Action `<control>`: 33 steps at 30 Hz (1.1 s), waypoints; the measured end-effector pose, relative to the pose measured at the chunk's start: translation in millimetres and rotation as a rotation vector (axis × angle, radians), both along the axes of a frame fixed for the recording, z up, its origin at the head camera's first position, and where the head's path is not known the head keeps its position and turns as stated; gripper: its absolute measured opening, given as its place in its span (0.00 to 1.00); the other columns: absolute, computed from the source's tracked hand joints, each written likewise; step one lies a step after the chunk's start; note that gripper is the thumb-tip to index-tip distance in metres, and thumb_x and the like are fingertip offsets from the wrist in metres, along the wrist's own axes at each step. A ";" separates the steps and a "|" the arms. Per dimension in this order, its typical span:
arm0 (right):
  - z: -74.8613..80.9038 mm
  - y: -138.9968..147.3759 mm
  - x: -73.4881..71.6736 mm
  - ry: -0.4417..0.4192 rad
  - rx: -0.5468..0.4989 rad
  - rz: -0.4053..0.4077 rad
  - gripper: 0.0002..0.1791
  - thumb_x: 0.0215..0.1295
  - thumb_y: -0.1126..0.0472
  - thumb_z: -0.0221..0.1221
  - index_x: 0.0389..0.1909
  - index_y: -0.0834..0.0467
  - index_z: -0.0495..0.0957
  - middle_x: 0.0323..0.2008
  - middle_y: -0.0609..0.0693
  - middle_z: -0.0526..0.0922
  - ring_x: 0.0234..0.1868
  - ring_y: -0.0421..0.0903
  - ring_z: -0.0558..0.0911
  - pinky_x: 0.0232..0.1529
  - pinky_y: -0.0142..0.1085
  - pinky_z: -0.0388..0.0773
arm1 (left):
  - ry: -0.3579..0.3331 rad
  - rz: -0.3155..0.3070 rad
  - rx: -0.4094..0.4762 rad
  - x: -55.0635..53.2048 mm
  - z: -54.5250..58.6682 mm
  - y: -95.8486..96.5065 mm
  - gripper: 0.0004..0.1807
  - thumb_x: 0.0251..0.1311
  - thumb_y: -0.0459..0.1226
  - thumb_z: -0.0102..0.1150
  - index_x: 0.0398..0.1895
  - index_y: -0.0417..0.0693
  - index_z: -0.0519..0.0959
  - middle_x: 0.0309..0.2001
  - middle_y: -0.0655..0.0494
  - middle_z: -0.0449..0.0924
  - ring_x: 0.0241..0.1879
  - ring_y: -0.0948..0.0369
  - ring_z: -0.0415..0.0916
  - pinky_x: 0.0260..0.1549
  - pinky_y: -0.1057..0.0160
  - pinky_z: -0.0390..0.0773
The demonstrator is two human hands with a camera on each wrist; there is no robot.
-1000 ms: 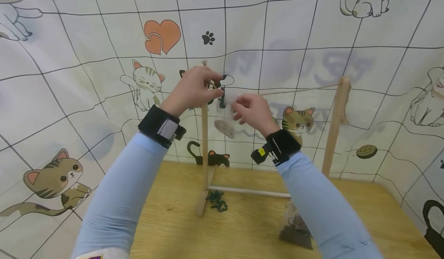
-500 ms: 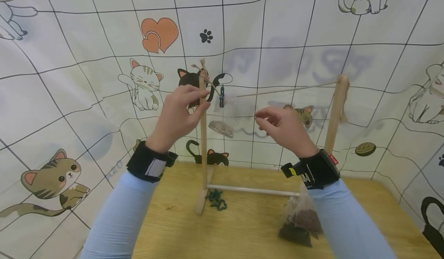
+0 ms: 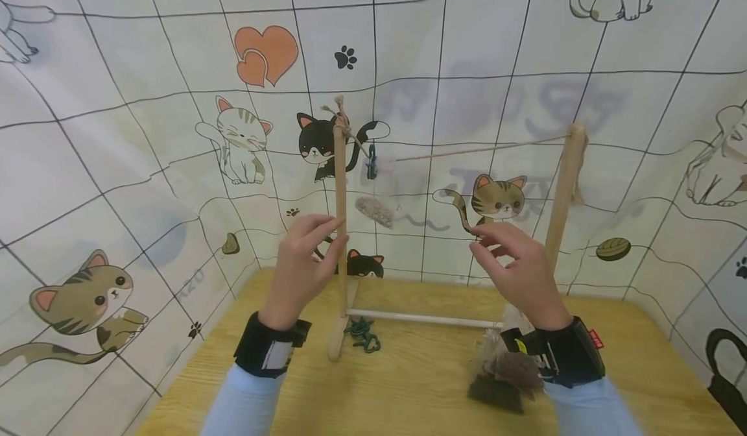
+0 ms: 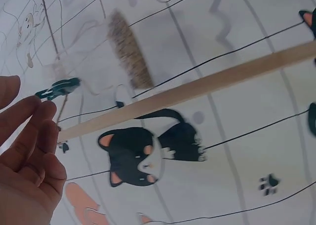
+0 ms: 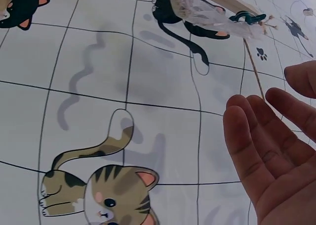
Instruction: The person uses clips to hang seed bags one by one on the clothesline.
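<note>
A dark green clothespin (image 3: 371, 162) clips a clear plastic bag (image 3: 382, 186) to the string (image 3: 467, 153) near the left post (image 3: 341, 196). Greyish-brown bits (image 3: 375, 211) fill the bag's bottom corner; it hangs free of both hands. My left hand (image 3: 306, 267) is lower, overlapping the left post in the head view, fingers loosely bent and holding nothing. In the left wrist view the clothespin (image 4: 58, 88) appears beyond the fingertips. Across on the right, my right hand (image 3: 519, 267) is in the air with relaxed fingers, thumb apart and nothing in its grasp.
Several green clothespins (image 3: 363, 335) lie by the left foot of the wooden frame. More filled plastic bags (image 3: 502, 377) stand on the table (image 3: 408, 390) beneath the right wrist. The right post (image 3: 565, 196) and a low white crossbar (image 3: 420, 319) complete the frame. Cat-print cloth hangs behind.
Both hands have withdrawn from the string, coming down and apart. The left hand moved off the clothespin area and the right hand off the bag, which stays hanging from the string.
</note>
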State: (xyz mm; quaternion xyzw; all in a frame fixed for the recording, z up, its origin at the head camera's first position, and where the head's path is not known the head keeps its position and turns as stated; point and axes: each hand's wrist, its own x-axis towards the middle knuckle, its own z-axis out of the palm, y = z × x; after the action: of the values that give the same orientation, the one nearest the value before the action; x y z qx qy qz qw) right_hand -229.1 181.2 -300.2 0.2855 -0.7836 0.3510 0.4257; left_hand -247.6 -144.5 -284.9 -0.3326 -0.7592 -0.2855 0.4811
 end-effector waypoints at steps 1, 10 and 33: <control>-6.2 1.9 1.4 -0.005 -0.007 -0.009 0.17 0.54 0.67 0.62 0.47 0.55 0.80 0.41 0.49 0.82 0.38 0.33 0.77 0.34 0.24 0.74 | -0.011 0.006 0.007 0.6 -7.5 -0.1 0.15 0.57 0.38 0.59 0.46 0.43 0.81 0.41 0.50 0.79 0.44 0.55 0.75 0.42 0.59 0.75; -61.0 11.9 8.7 -0.064 -0.070 -0.058 0.18 0.54 0.68 0.62 0.47 0.56 0.79 0.41 0.51 0.82 0.37 0.30 0.76 0.35 0.21 0.73 | -0.059 0.065 0.062 0.9 -68.5 3.0 0.14 0.53 0.36 0.63 0.44 0.42 0.81 0.39 0.49 0.80 0.41 0.56 0.75 0.38 0.60 0.76; -155.4 -18.7 16.4 -0.281 -0.209 -0.057 0.15 0.57 0.67 0.60 0.47 0.57 0.78 0.40 0.53 0.82 0.34 0.38 0.79 0.30 0.27 0.75 | -0.389 0.190 0.017 -5.7 -162.1 9.9 0.15 0.55 0.40 0.62 0.46 0.46 0.81 0.44 0.52 0.79 0.45 0.57 0.75 0.43 0.58 0.75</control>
State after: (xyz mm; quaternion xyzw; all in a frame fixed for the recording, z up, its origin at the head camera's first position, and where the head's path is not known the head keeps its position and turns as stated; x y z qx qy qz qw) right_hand -212.7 162.4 -455.6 0.1654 -0.8024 0.4548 0.3493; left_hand -253.3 -134.5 -446.9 -0.1943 -0.8632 -0.3041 0.3530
